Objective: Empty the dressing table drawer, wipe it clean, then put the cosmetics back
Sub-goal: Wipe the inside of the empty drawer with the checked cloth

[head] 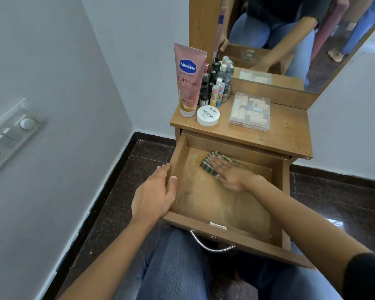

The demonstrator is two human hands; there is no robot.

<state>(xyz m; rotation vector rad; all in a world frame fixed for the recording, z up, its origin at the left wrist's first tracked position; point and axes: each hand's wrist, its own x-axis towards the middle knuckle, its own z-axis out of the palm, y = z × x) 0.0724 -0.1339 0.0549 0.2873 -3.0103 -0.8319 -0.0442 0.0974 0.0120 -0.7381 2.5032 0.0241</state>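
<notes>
smeared wooden drawer (225, 204); left hand (154, 195) curled round its wall; right hand (230, 172) flat on checked cloth (206, 163)

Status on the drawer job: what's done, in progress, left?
Done: drawer emptied; Vaseline tube, bottles, white jar and clear case stand on the tabletop. In hand: right hand presses a checked cloth on the drawer floor, left hand grips its side wall; pale smears show. Left: finish wiping, return cosmetics.

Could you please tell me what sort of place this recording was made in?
Probably a bedroom corner in a home: a small wooden dressing table with a mirror, cosmetics such as a lotion tube on top, and a switchboard on the plain wall.
</notes>
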